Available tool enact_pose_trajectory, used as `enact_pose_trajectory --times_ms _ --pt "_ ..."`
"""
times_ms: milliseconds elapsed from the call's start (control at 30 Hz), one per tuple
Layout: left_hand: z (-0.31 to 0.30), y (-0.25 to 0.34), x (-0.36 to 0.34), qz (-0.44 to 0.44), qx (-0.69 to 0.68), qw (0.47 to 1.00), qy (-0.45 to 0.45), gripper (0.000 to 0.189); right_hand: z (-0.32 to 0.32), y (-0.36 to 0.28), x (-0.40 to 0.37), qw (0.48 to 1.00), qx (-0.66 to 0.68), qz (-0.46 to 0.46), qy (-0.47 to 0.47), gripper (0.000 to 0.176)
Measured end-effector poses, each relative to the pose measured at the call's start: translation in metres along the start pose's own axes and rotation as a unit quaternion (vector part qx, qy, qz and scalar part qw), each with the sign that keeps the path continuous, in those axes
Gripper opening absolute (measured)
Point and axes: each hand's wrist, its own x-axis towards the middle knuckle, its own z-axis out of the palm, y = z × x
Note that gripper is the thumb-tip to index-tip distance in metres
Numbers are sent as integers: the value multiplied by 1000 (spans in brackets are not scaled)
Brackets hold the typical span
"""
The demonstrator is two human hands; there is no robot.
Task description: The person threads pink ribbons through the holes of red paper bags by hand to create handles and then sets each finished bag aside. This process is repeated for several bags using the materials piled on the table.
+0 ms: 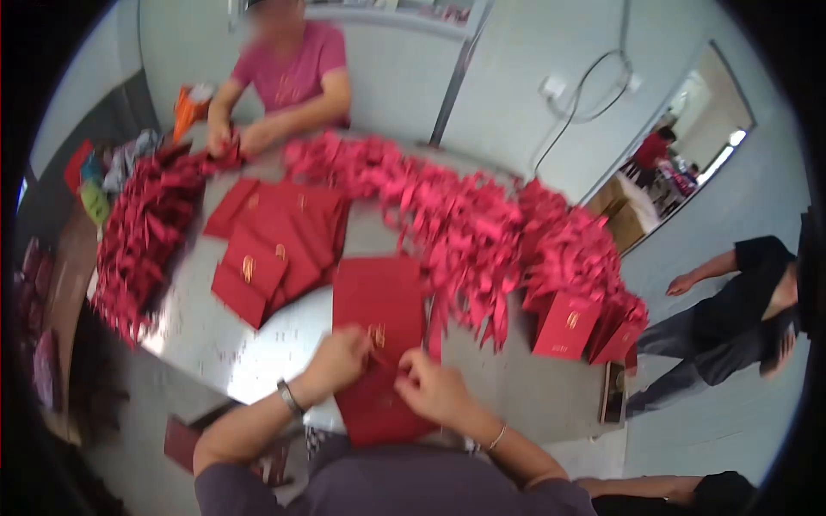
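Note:
A flat red paper bag (379, 301) with a gold emblem lies on the grey table (232, 344) in front of me. My left hand (340, 359) pinches the bag near the emblem, its fingers closed on the paper. Beside it, my right hand (430, 385) presses and grips the bag's lower part. Whether a ribbon is between my fingers cannot be told through the blur.
A long heap of pink-red ribbons (465, 215) curves across the table. More flat red bags (275, 241) lie at the middle, and standing bags (568, 325) at the right. A person in pink (288, 73) works opposite. Another person in black (731, 318) stands at the right.

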Motion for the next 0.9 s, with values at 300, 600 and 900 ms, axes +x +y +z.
enact_pose_trajectory --times_ms 300,600,900 --pt "-7 -5 -9 -204 -304 918 154 17 4 11 2 999 -32 -20 22 34" --pt "-11 1 -49 143 100 982 74 30 8 23 4 997 67 1 30 31" --pt "-13 9 -48 27 -6 999 -18 19 -13 26 -8 995 103 -8 -7 46"
